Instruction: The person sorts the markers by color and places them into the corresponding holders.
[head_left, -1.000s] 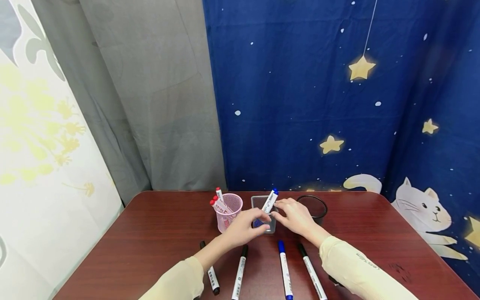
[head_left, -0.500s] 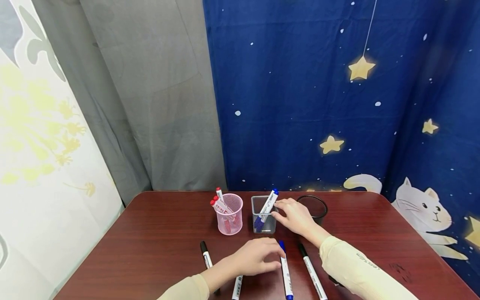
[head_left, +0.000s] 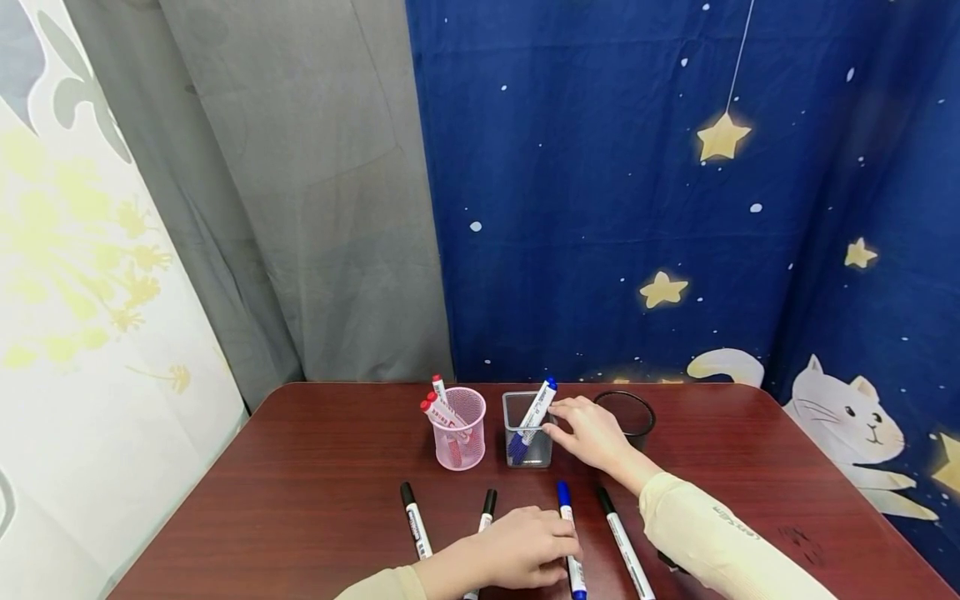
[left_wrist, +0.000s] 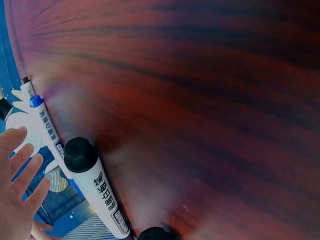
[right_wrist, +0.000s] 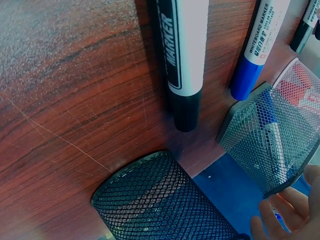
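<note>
Fingers of my left hand (head_left: 525, 546) (left_wrist: 17, 195) reach over the white marker with blue caps (head_left: 570, 521) (left_wrist: 49, 127) lying on the table; whether they touch it I cannot tell. In the left wrist view these fingers are spread, with nothing gripped. My right hand (head_left: 596, 433) (right_wrist: 295, 207) touches the rim of the square mesh holder (head_left: 542, 452) (right_wrist: 242, 132) with relaxed fingers. White markers with blue caps (head_left: 537, 406) lean inside that holder.
A pink mesh cup (head_left: 471, 450) with several red markers stands left of the square holder. The round black mesh cup (head_left: 636, 433) (right_wrist: 150, 200) stands to its right. Black-capped markers (head_left: 416, 521) (head_left: 487, 502) (head_left: 624, 542) lie nearer on the table (head_left: 315, 467).
My left hand has come back from above the square holder to the blue-capped marker on the table. The right hand has stayed at the holder.
</note>
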